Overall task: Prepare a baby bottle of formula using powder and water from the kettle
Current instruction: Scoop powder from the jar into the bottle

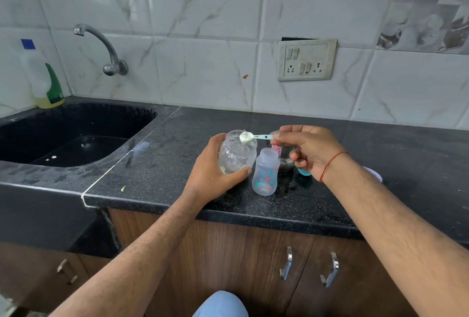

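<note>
While the left hand wraps around a clear jar on the dark counter, its thumb lies across the jar's lower front and the other fingers curl behind the glass, clamped on it. Some pale powder sits at the jar's bottom, by the thumb. Above the jar's open mouth hangs a small scoop heaped with white powder, its light handle pinched between the thumb and forefinger of the right hand; the remaining fingers of that hand are curled in loosely. Just below the scoop's handle, between the two hands, stands an uncapped baby bottle with leaf prints, upright on the counter, just beside the jar. Behind the right fingers a darker container is mostly hidden
</note>
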Tool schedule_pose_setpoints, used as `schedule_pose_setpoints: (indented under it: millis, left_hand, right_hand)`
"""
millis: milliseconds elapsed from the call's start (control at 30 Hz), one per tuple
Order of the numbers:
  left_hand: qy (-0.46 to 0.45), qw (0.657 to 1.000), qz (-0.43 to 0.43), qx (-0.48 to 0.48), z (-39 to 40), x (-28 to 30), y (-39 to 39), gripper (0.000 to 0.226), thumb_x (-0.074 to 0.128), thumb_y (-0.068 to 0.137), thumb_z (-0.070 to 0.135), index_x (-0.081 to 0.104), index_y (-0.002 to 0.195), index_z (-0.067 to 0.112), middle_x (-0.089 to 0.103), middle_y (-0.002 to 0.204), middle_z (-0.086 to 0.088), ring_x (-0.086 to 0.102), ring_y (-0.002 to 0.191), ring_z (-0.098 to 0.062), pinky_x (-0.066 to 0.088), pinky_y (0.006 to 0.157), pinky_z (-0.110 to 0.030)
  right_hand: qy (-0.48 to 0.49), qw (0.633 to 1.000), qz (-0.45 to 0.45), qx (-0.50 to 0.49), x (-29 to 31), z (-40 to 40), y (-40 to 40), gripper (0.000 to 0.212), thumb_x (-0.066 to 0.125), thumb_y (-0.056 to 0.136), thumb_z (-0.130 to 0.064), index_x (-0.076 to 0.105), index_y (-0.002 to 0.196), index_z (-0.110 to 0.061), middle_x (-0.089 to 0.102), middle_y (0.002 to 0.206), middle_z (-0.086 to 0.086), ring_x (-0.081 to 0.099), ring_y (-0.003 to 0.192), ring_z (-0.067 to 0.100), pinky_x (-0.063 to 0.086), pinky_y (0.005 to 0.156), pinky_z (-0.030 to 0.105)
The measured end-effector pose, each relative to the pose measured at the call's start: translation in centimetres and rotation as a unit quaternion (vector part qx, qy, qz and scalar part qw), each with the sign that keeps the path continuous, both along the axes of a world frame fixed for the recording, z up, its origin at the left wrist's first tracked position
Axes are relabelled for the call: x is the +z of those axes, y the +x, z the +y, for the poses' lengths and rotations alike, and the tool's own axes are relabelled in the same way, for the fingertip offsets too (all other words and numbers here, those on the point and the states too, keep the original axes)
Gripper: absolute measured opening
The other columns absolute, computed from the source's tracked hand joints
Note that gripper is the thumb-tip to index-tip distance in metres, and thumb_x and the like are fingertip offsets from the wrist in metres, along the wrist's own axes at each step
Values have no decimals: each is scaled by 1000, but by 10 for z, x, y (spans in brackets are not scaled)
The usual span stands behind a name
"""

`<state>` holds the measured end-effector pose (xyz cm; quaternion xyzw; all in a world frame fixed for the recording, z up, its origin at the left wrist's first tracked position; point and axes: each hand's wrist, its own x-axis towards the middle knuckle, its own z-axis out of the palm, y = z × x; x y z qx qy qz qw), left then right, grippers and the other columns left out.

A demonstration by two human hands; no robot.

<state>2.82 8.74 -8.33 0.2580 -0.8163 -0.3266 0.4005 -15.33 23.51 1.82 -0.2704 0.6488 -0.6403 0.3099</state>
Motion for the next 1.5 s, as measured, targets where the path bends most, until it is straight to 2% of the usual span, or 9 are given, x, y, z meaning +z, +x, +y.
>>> schedule_pose_setpoints:
  millis: [100,300,433,533,667,900,1067,1300,1500]
  left_hand:
    - [26,1000,0,0,-1,0,-1,94,94,77,50,41,152,37,60,130,32,57,118,20,52,101,-20]
    - [62,998,5,17,-2,0,-3,96,92,81,49,38,159,33,62,135,22,64,120,-1,54,108,-31]
    - [51,998,27,-5,-1,0,-3,113,93,81,50,26,170,31,46,161,20,46,143,3,38,117,-23]
    - [19,999,42,-8,-2,-4,-2,120,89,76,62,20,171,35,29,173,19,27,159,-1,30,129,-35]
    - [-95,992,79,33,4,-4,0,94,82,75,67,44,156,36,34,167,17,30,156,-13,31,126,-52]
    - [-164,984,43,55,12,-7,0,47,85,75,68,73,115,45,52,147,24,39,145,-8,32,116,-55]
    - [-170,982,16,84,22,-6,-5,43,85,72,75,80,105,46,42,162,23,28,157,-12,22,116,-51]
    - [-164,981,-38,99,31,-3,-12,54,72,68,92,84,98,49,18,179,20,-1,169,-12,8,125,-72]
    - [-145,978,-83,124,41,1,-22,59,69,66,96,84,96,47,-7,182,20,-20,167,-13,0,124,-78]
  right_hand:
    - [-20,1000,-23,0,0,3,-1,23,83,84,-5,72,103,-10,82,94,15,46,36,8,30,34,15]
    - [-63,997,-46,0,-1,8,-5,20,82,86,-6,69,101,-12,82,94,14,45,36,7,28,34,15]
    - [-77,996,-53,-3,0,15,-10,20,81,86,-5,69,100,-12,82,95,16,46,38,8,29,35,16]
    - [-77,996,-45,-9,-1,21,-15,23,83,84,-7,69,102,-12,81,96,15,46,38,8,30,34,16]
    - [-74,997,-32,-21,-3,31,-20,24,83,85,-7,70,105,-11,82,95,15,46,38,8,31,34,16]
    - [-72,997,-15,-27,-9,42,-21,29,84,84,-6,71,109,-7,81,95,17,48,38,9,33,34,17]
    - [-63,997,20,-35,-10,45,-19,25,85,84,-7,72,105,-9,82,94,15,49,38,11,35,35,18]
    - [-57,992,96,-52,-7,49,-16,25,85,85,-9,71,106,-9,82,88,11,55,39,12,39,37,20]
    - [-60,989,121,-64,-9,50,-17,23,85,86,-10,72,105,-12,82,87,8,59,42,12,46,38,21]
